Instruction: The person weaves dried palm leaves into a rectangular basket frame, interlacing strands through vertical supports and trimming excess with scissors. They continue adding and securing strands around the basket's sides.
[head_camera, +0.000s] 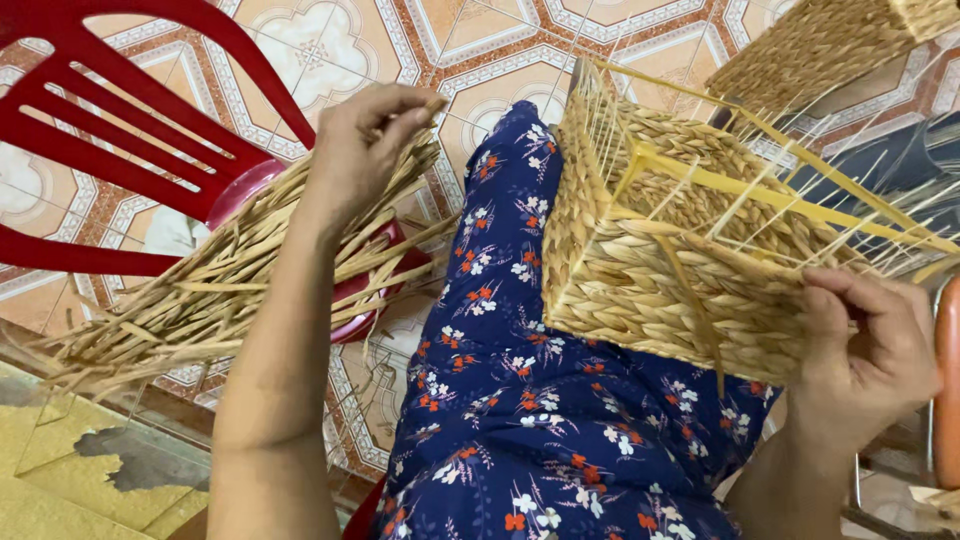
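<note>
A half-woven basket (660, 250) on a yellow frame (760, 185) is seen at 2 o'clock in the head view, resting tilted on a lap covered in dark blue flowered cloth (530, 400). Its lower right corner is gripped by the right hand (865, 355) at 4 o'clock, fingers closed around the woven edge, with one loose strand hanging just beside them. The left hand (365, 140) is held at 11 o'clock, above a bundle of dried straw strands (230, 285); its fingers are pinched shut on the top ends of a few strands. The bundle is laid across the seat of a red plastic chair (130, 130) at 9 to 10 o'clock, its ends splayed toward 8 o'clock. A second woven piece (830, 45) is noted at 1 o'clock. Patterned floor tiles (470, 45) are visible beneath.
</note>
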